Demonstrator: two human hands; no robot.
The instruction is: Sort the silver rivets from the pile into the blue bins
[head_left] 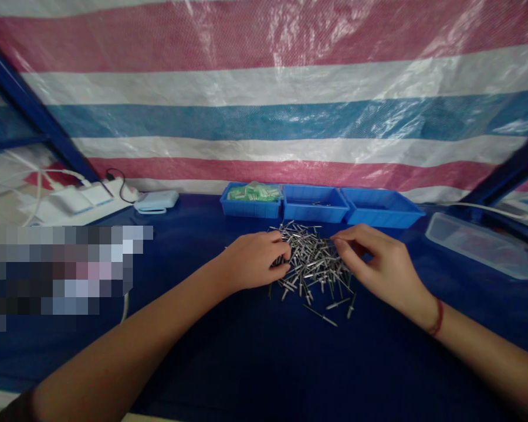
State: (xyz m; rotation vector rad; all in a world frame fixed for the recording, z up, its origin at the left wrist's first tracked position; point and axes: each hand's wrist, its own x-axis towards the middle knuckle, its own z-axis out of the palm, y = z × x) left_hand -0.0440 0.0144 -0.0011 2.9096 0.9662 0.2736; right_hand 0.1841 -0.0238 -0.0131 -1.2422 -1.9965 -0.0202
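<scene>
A heap of silvery blind rivets [312, 258] lies on the dark blue table, with a few strays at its near edge. My left hand [257, 261] rests at the left side of the heap, its fingers curled in among the rivets; what they grip is hidden. At the heap's right side, my right hand [376, 264] is closed in a pinch, thumb against forefinger. Whatever sits between those fingertips is too small to make out.
Behind the heap stand three blue bins: the left bin [251, 209] holds green-and-clear bags, the middle bin [315, 213] a few rivets, then a right bin [382, 218]. A clear plastic lid [479, 246] lies right. Far left are a power strip [88, 199] and a light-blue case [156, 201].
</scene>
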